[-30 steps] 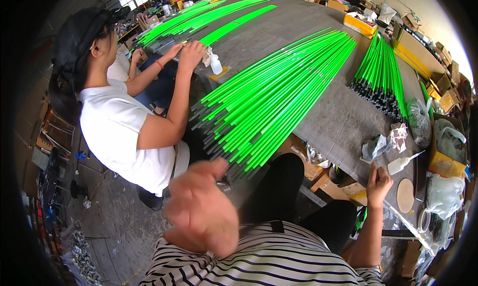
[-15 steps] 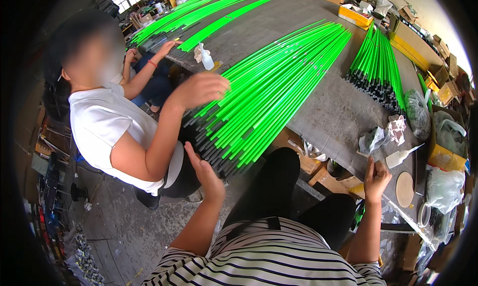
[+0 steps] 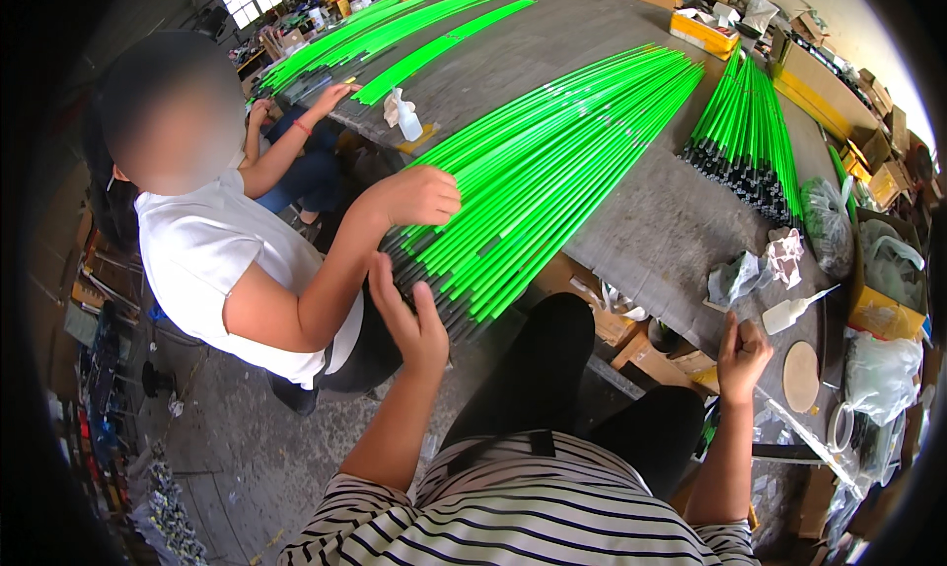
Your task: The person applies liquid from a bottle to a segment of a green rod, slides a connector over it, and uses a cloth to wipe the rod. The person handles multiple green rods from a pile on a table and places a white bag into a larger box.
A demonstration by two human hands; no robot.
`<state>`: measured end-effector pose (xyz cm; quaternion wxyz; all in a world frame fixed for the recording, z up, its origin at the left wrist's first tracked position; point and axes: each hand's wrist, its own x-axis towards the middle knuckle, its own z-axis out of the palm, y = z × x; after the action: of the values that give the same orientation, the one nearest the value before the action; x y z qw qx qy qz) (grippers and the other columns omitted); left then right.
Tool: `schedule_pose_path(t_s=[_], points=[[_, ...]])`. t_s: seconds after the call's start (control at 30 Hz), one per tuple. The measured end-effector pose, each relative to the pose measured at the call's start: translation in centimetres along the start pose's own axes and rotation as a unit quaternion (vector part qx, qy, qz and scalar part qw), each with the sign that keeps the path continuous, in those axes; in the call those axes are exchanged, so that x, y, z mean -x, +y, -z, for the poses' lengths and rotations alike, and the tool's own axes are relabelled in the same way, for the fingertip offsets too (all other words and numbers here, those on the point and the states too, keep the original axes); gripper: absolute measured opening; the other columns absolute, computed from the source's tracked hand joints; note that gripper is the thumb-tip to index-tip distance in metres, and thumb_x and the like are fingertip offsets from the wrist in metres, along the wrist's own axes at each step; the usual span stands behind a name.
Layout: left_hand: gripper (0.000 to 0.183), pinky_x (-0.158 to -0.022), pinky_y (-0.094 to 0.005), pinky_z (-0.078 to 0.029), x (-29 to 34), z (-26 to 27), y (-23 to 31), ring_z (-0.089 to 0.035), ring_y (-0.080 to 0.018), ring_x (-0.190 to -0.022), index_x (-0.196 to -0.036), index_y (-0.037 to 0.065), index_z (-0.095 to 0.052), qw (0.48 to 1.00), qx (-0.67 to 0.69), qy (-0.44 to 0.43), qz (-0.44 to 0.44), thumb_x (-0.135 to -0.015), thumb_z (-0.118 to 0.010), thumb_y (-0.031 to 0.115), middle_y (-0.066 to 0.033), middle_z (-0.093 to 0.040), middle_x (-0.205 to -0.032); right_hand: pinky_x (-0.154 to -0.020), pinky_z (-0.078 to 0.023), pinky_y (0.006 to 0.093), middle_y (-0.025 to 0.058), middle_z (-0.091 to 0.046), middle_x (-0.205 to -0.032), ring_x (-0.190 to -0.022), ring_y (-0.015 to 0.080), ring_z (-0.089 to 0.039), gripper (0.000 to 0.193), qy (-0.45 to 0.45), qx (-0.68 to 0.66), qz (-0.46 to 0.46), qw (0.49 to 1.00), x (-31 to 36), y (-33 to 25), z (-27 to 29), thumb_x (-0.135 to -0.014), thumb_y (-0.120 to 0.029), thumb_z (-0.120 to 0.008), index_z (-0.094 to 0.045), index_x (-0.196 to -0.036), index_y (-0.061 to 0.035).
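Note:
A large fanned bundle of bright green rods [image 3: 562, 162] with dark ends lies on the table, its near ends overhanging the edge. My left hand [image 3: 412, 321] is open, fingers stretched, with the palm against or very close to the dark ends [image 3: 444, 295]. A co-worker's curled hand [image 3: 424, 195] rests at the left side of the same bundle. At the table's right front edge is my right hand [image 3: 745, 357], its fingers curled in and the index finger pointing up; whether it holds anything is hidden. A white squeeze bottle [image 3: 786, 315] lies just beyond it.
A second bundle of green rods [image 3: 755, 142] lies to the right, more rods [image 3: 444, 48] at the far left. Another squeeze bottle [image 3: 408, 120] stands near the co-worker [image 3: 227, 260]. A round tan disc [image 3: 801, 377], crumpled wrapping [image 3: 738, 278] and a yellow box [image 3: 704, 32] are on the table.
The large bundle has slid away from me, up and to the right, my left hand moving slightly up with its ends. The co-worker's hand has lowered and curled at the rods.

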<state>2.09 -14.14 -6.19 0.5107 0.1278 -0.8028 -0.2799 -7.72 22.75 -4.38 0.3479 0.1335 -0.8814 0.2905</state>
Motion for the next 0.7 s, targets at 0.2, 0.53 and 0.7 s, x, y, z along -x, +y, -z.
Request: schedule_pose_path(t_s=[0.2,0.53,0.7], points=[[0.015,-0.068,-0.0379,-0.043,-5.6,-1.6,4.4,-0.054,-0.0307,-0.077,-0.085,0.002,-0.058,0.964,-0.074,-0.181,-0.181,-0.071,-0.064,0.006,-0.0135,-0.054,-0.081,-0.040,-0.027,0.0361,0.0138,-0.036,-0.047,-0.039,0.0282,-0.032,0.037,0.000,0.009,0.008,1.000,0.2,0.5,-0.3,-0.077,-0.004,-0.062,-0.034,-0.053,-0.0016],[0.007,-0.063,-0.0387,-0.049,-7.6,-6.8,1.9,-0.059,-0.0342,-0.071,-0.075,-0.002,-0.055,0.851,-0.266,-0.405,-0.204,-0.069,-0.058,0.000,-0.0183,-0.057,-0.077,-0.041,-0.034,0.0386,0.0145,-0.045,-0.049,-0.043,0.0331,-0.046,0.035,-0.009,0.006,0.009,1.000,-0.2,-0.1,0.2,-0.074,-0.007,-0.064,-0.038,-0.051,-0.0033],[0.016,-0.060,-0.0403,-0.048,-9.7,-6.5,4.2,-0.062,-0.0291,-0.070,-0.074,-0.005,-0.055,0.856,-0.226,-0.454,-0.102,-0.079,-0.050,0.010,-0.0185,-0.058,-0.068,-0.042,-0.035,0.0392,0.0150,-0.045,-0.049,-0.044,0.0337,-0.047,0.034,-0.014,0.006,0.005,1.000,0.0,0.3,0.4,-0.074,-0.009,-0.064,-0.039,-0.051,-0.0033]])
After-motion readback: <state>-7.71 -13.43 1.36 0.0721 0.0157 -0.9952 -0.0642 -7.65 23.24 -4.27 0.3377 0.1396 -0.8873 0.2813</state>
